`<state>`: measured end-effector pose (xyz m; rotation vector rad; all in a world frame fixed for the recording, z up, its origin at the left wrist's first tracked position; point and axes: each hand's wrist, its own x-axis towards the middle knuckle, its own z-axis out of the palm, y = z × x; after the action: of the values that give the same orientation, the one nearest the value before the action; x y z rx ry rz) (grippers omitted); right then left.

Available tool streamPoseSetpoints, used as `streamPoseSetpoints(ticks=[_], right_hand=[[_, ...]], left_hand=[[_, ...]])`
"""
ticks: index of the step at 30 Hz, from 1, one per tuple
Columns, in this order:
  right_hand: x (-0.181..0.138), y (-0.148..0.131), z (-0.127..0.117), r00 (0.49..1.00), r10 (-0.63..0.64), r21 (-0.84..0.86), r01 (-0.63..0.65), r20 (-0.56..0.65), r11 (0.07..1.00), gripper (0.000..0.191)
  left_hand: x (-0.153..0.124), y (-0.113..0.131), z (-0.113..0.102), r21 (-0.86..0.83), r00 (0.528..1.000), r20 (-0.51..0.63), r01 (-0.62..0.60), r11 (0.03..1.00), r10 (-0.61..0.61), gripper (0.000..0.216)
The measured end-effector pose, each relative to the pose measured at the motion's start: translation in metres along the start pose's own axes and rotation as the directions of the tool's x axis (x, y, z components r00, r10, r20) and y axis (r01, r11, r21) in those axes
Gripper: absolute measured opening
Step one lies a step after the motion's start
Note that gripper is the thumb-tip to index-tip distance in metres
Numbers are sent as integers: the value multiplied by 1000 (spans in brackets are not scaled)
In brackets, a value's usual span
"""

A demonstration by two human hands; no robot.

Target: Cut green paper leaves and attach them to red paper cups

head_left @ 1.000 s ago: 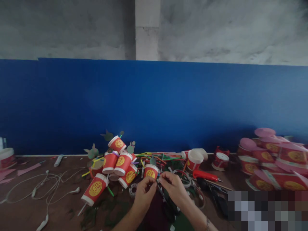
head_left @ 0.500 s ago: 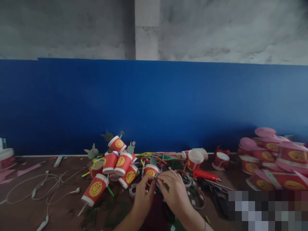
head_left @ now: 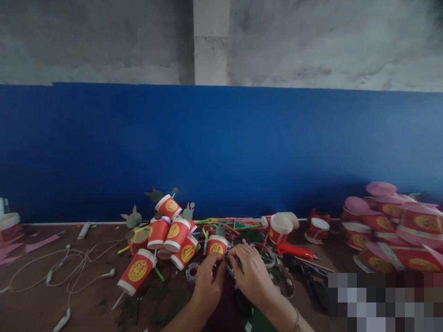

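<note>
My left hand (head_left: 208, 282) and my right hand (head_left: 252, 275) meet low in the middle of the view, fingertips pinched together on a small dark piece I cannot make out. Just beyond the fingers stands a red paper cup with a gold emblem (head_left: 217, 245). Left of it lies a heap of similar red cups (head_left: 171, 229) with coloured straws and green paper cut-outs stuck in them. One cup (head_left: 137, 272) lies on its side nearest the left.
A brown table (head_left: 86, 299) runs along a blue wall (head_left: 221, 147). White earphone cables (head_left: 65, 267) trail at left. A red-handled tool (head_left: 296, 251), a white-rimmed cup (head_left: 278, 229) and loose straws (head_left: 235, 225) lie behind my hands. Pink-lidded red cups (head_left: 391, 221) pile at right.
My two hands have drawn closer together and slightly forward, fingertips now touching over the small piece. The cups and tools on the table have not moved.
</note>
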<state>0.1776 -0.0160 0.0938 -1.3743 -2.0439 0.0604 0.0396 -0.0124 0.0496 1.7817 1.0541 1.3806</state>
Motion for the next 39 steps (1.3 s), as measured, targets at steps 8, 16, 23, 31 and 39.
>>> streamPoseSetpoints(ticks=[8, 16, 23, 31, 39], right_hand=[[12, 38, -20, 923, 235, -41, -234, 304, 971, 33], [2, 57, -5, 903, 364, -442, -236, 229, 865, 20], [-1, 63, 8, 922, 361, -540, -236, 138, 808, 18], [6, 30, -2, 963, 259, -194, -242, 68, 951, 12], [5, 5, -5, 983, 159, -74, -152, 94, 986, 7]], left_hand=[[5, -7, -3, 192, 979, -175, -70, 979, 104, 12], [5, -12, -6, 288, 946, -209, -182, 940, 247, 10], [3, -16, -6, 314, 947, -197, -183, 932, 252, 9], [4, -18, -6, 366, 932, -221, -192, 910, 286, 10], [4, -18, -4, 412, 922, -193, -234, 881, 335, 10]])
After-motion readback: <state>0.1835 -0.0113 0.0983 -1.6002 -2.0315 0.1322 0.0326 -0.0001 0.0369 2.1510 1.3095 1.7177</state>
